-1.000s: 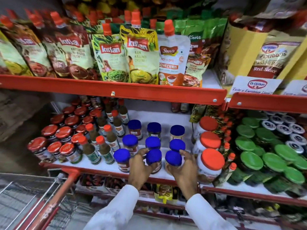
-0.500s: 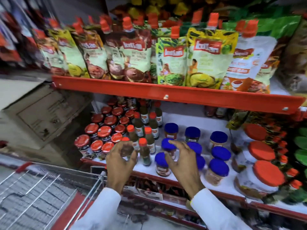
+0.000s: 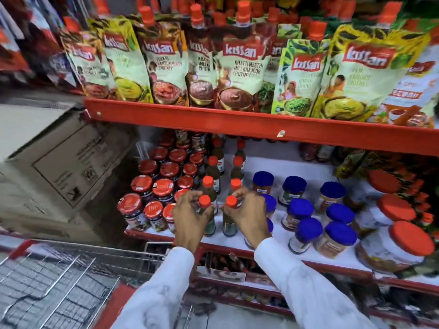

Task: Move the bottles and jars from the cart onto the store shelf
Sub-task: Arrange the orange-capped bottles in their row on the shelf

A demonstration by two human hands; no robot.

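Two dark sauce bottles with orange caps stand at the front of the white shelf. My left hand grips the left bottle around its neck. My right hand holds the right bottle the same way. Both bottles are upright and seem to rest on the shelf. More orange-capped bottles line up behind them. Blue-lidded jars stand to the right, red-lidded jars to the left. The wire cart is at lower left; its inside looks bare.
A red shelf rail above carries chutney pouches. Large orange-lidded jars fill the right end of the shelf. A cardboard box stands left of the shelves. A lower shelf holds small packets.
Both hands left the blue-lidded jars and shifted left to the orange-capped bottles, closing on the front two. The camera view swung left and down toward the cart.
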